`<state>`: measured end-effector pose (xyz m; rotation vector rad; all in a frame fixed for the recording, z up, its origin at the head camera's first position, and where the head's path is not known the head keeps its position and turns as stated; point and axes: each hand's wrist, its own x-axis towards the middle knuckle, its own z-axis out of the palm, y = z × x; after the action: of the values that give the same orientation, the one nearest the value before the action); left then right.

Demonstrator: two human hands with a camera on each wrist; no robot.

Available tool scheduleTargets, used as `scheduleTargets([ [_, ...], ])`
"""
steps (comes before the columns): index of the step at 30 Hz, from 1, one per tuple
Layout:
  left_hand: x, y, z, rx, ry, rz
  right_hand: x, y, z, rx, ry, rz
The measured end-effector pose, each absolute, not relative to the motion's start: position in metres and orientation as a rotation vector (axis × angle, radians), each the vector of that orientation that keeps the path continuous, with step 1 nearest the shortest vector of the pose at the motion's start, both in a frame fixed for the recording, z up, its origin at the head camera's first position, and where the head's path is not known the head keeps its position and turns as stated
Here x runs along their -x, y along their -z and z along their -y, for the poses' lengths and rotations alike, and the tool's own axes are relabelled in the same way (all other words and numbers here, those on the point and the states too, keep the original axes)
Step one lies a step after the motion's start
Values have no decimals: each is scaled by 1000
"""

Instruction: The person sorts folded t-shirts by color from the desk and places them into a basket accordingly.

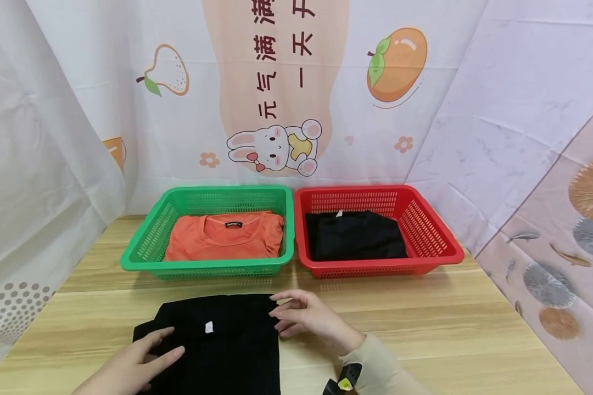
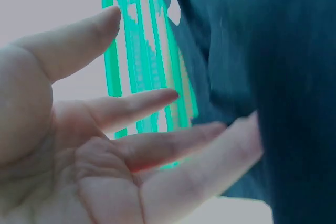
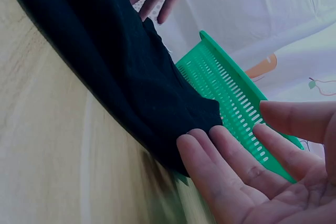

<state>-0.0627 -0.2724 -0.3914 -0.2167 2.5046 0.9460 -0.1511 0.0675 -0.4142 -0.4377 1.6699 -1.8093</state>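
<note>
A folded black T-shirt (image 1: 232,351) lies on the table in front of me, with a small white label (image 1: 209,327) near its top edge. Over its left side, my left hand (image 1: 138,359) has its thumb and fingers spread apart. My right hand (image 1: 311,319) is at the shirt's upper right corner with loosely extended fingers. In the right wrist view, the fingertips (image 3: 191,142) meet the cloth's edge, the thumb standing away from it. The left wrist view shows the lower fingers (image 2: 210,166) against the dark cloth, nothing pinched.
A green basket (image 1: 207,265) holding an orange T-shirt (image 1: 222,241) stands at the back of the wooden table (image 1: 425,329). Right beside it is a red basket (image 1: 385,264) with a folded black garment (image 1: 358,236) inside. A printed curtain (image 1: 178,137) hangs behind both.
</note>
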Motion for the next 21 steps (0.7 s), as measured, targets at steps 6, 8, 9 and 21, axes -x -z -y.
scheduleTargets([
  [6, 63, 390, 297, 246, -1122, -2457, 152, 413, -70, 406, 1806, -1711],
  [8, 63, 389, 304, 210, -1054, -2515, 153, 413, -70, 391, 1811, -1715],
  [9, 63, 389, 307, 198, -1010, -2542, 153, 413, -71, 384, 1814, -1717],
  [21, 65, 400, 333, 167, -934, -2588, 154, 417, -74, 347, 1718, -1753],
])
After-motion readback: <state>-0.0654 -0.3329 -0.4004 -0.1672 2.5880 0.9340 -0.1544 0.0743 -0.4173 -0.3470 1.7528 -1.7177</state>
